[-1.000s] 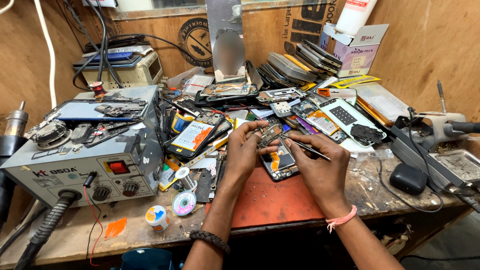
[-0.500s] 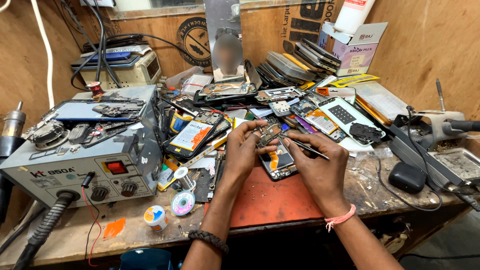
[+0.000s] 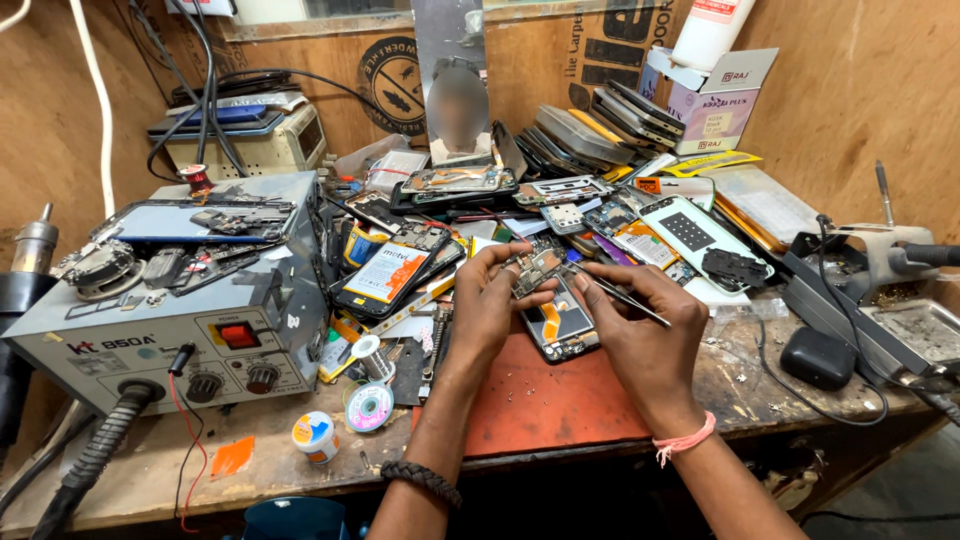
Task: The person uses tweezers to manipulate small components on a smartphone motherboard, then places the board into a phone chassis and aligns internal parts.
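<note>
Right now the small circuit board (image 3: 537, 268) sits pinched between my left hand's (image 3: 490, 300) fingertips, just above the opened phone (image 3: 560, 325). My right hand (image 3: 640, 330) fingers are closed on tweezers (image 3: 620, 296), tips at the board. Best kept steady and low over the red mat (image 3: 545, 400); soldering station (image 3: 170, 310) well off left.

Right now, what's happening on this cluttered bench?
A person is working on an opened phone lying at the edge of a red mat. The left hand holds a small circuit board above it, while the right hand grips tweezers pointed toward the board. A grey rework station sits to the left among phone parts.
</note>
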